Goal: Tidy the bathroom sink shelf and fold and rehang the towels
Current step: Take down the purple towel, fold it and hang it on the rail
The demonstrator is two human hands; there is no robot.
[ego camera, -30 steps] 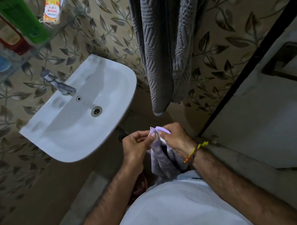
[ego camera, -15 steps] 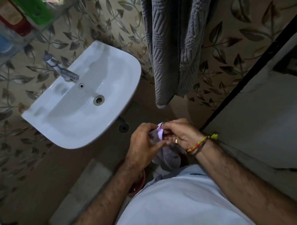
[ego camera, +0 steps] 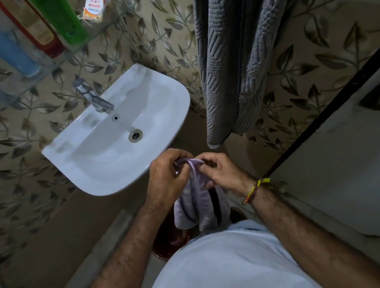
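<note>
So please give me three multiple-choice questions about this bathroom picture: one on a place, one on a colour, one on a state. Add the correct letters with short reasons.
1. Where does the large grey towel hang?
A. on the wall right of the sink
B. inside the sink
C. on the floor

2. What colour is the small towel held by the hands?
A. green
B. pale lilac
C. red

3. How is the small towel held?
A. by the left hand alone
B. by both hands
C. by no hand

Answers:
1 A: it hangs against the leaf-patterned wall beside the basin.
2 B: the cloth looks light purple.
3 B: the right hand pinches the top edge too.
</note>
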